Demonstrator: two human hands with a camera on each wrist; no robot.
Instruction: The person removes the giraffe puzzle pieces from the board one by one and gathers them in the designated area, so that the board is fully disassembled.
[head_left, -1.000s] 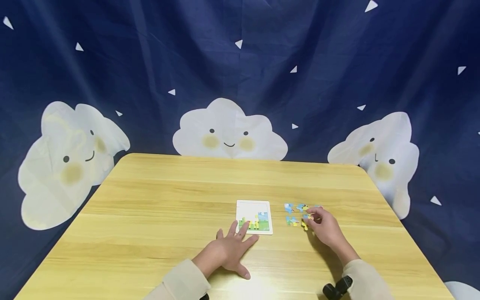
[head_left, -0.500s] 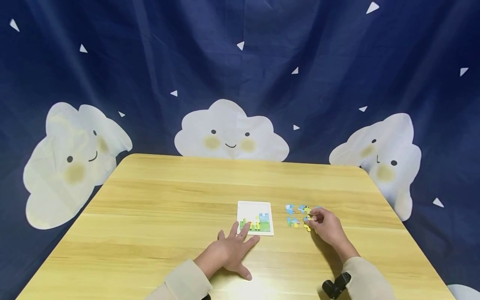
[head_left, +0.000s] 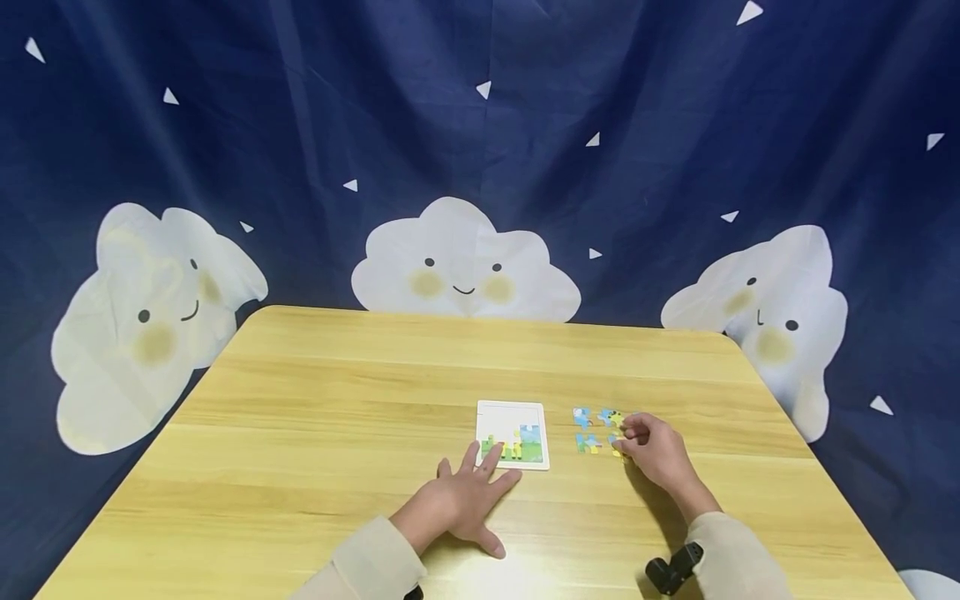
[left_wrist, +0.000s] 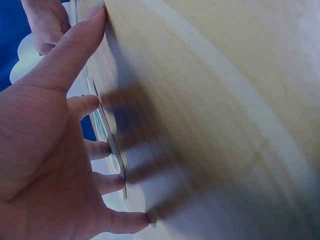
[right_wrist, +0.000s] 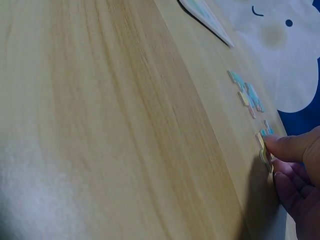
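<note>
My left hand lies with its fingers spread, fingertips at the near edge of a white puzzle tray. Several pieces fill the lower and right part of that tray, showing green grass, yellow shapes and blue sky. In the left wrist view the fingertips of the left hand touch the tray's edge and the tabletop. To the right, thumb and fingers of my right hand pinch a yellow and blue puzzle piece low at the table. The hand hides part of it.
Left of the right hand lie a blue piece, a blue and yellow piece and a multicoloured piece. All rest on the wooden table. A dark blue curtain with cloud faces hangs behind.
The right hand and its piece have shifted slightly rightward, and the fingers now cover more of it. A piece behind the right hand has gone out of sight. The left hand stays put.
</note>
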